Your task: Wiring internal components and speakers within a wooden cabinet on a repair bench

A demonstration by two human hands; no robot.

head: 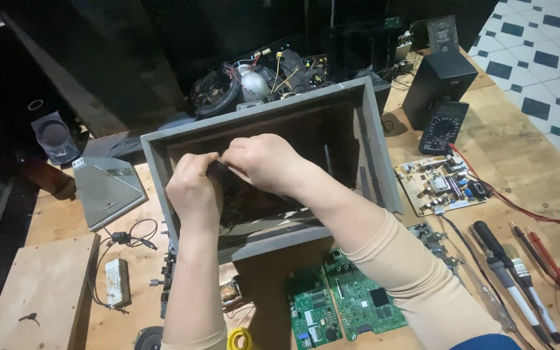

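Fingers: both sets pinched together over something small and dark inside the grey casing [377, 155]; what they clamp is too hidden to name.
Left hand [194, 188]: knuckles up, over the casing's middle, fingertips meeting those of the right.
Right hand [264, 162]: just beside the left and touching it, forearm in a beige sleeve [416, 272] crossing the casing's near rim.
Casing: open box, hollow side up, centre of the wooden bench [507, 142], dark wiring inside.
Behind the casing: a tangle of parts with a pale tube neck [254, 83] and coils.
Left of the casing: a grey angled panel [106, 188]; nearer, a small module [118, 282] on black leads.
In front of the casing: two green boards [341, 301] side by side, and a yellow tape roll [240, 339] at the bench edge.
Right of the casing: a tan board [441, 185]; beyond it a dark multimeter [443, 127] leaning by a black speaker [437, 81].
Far right of the casing: screwdrivers [510, 275], a brush, red probe leads [539, 217].
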